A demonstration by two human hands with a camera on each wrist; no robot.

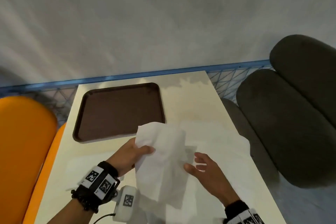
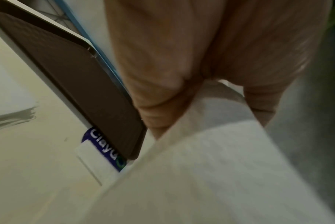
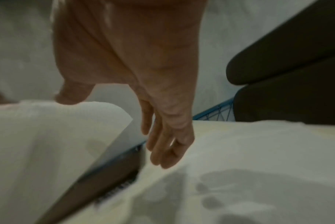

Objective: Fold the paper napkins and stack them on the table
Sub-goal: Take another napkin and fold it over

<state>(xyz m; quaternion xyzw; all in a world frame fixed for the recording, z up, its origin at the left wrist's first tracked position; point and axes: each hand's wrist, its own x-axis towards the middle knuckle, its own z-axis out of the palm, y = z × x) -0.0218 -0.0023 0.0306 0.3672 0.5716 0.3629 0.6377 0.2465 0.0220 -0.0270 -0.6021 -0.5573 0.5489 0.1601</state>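
Note:
My left hand (image 1: 143, 151) pinches a white paper napkin (image 1: 163, 165) by its upper left part, and the sheet hangs limp above the cream table (image 1: 87, 160). In the left wrist view the left hand (image 2: 207, 109) has thumb and fingers curled round the napkin (image 2: 210, 166). My right hand (image 1: 195, 162) is open beside the sheet's right edge, fingers spread. In the right wrist view the right hand (image 3: 115, 127) has its thumb by the napkin (image 3: 48, 144); whether they touch I cannot tell. More white napkins (image 1: 218, 138) lie flat on the table to the right.
A brown tray (image 1: 118, 111) lies on the table's far left. A printed label (image 2: 97, 151) sticks out from under the tray (image 2: 67, 75). An orange seat (image 1: 23, 142) stands left, dark grey cushions (image 1: 283, 123) right. A blue rail (image 1: 163, 73) runs behind.

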